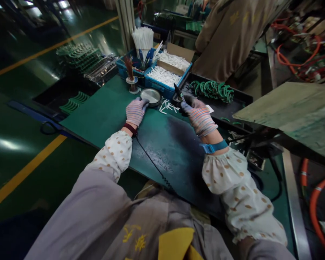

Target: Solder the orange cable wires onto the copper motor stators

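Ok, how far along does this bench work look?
Roughly midway, at a guess. Done: green coils lie heaped in the black tray. In hand: the right hand grips a small black tool, and the left hand rests beside a round metal dish, near loose white pieces on the mat. Left: the blue crate holds many more.

A round metal disc (150, 96) lay on the green anti-static mat (97, 108), just beyond the person's left hand (136, 112). Behind the disc stood a blue plastic crate (162, 86) holding white plastic sticks (162, 76); a black tray (227, 110) of green coils (212, 90) lay to its right, beyond the right hand (199, 117).
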